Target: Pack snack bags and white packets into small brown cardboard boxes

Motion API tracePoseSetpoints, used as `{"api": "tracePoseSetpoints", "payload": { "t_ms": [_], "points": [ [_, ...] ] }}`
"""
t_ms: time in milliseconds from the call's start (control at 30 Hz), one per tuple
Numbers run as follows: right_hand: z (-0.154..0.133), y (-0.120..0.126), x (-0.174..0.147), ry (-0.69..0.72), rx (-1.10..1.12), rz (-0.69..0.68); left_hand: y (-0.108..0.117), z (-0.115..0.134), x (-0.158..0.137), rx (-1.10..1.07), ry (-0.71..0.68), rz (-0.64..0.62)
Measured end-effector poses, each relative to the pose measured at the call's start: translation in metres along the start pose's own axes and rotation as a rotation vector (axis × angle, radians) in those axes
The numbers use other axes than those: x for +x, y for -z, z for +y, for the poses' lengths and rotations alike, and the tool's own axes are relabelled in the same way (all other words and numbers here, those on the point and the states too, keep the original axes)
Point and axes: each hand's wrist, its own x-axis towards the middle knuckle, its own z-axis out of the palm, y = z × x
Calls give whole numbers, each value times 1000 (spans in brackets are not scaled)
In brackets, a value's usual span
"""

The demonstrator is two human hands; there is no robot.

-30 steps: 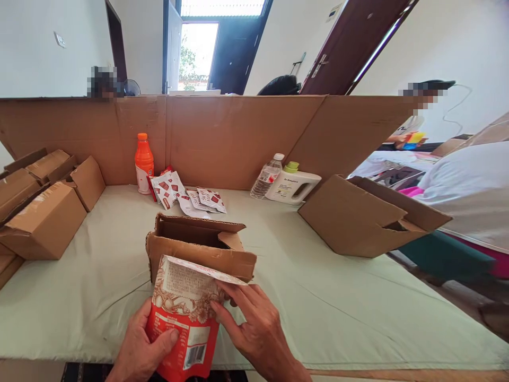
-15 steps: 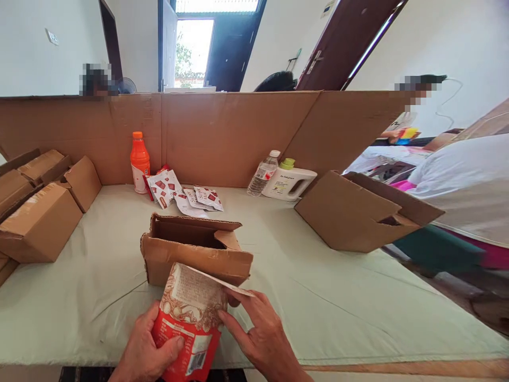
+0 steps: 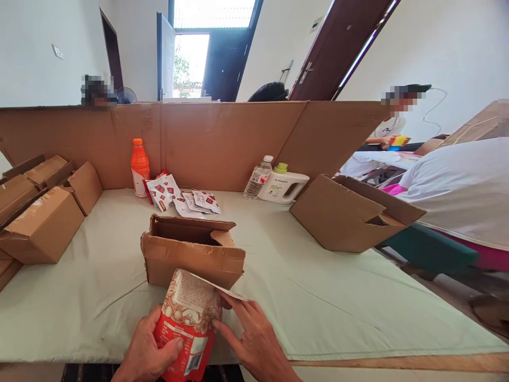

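A red and cream printed carton [image 3: 190, 318] with a barcode is tilted at the table's front edge. My left hand [image 3: 153, 345] is closed around its lower left side, thumb across the red front. My right hand [image 3: 252, 331] is closed on its upper right side, thumb on the printed face and fingers at a flap that sticks out to the right. Part of those fingers is hidden behind the flap. Just beyond the carton stands an open brown cardboard box [image 3: 193, 260]; the carton overlaps its front in view.
Behind are an orange bottle [image 3: 139, 167], several white and red packets [image 3: 202, 200], a clear water bottle [image 3: 257, 178] and a white jug [image 3: 280, 185]. Cardboard boxes stand left [image 3: 47, 223] and right [image 3: 352, 217]. A cardboard partition [image 3: 226, 140] runs along the back. Other people sit beyond.
The view has shifted slightly, so the whole scene sits a little lower and things on the right lie further left. Both hands keep their hold on the carton, with almost no other change.
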Motion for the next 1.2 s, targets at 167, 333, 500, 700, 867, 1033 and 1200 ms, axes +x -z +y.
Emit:
{"api": "tracePoseSetpoints", "payload": {
  "t_ms": [167,333,500,700,867,1033,1200],
  "points": [
    [-6,3,2,-21,74,-43,4,11,-4,54,5,-58],
    [-8,14,9,-17,83,-73,8,22,-7,100,-19,-71],
    [-12,25,20,50,-31,111,9,22,-8,63,23,-72],
    [-17,21,28,96,-85,118,13,24,-9,-8,24,-170],
    [-20,28,30,110,31,-28,19,29,-13,-33,0,-316],
    [-35,41,33,20,330,-396,20,34,-15,10,-32,-350],
    [-43,44,40,-161,562,-623,21,36,-16,47,-19,-356]
  ]
}}
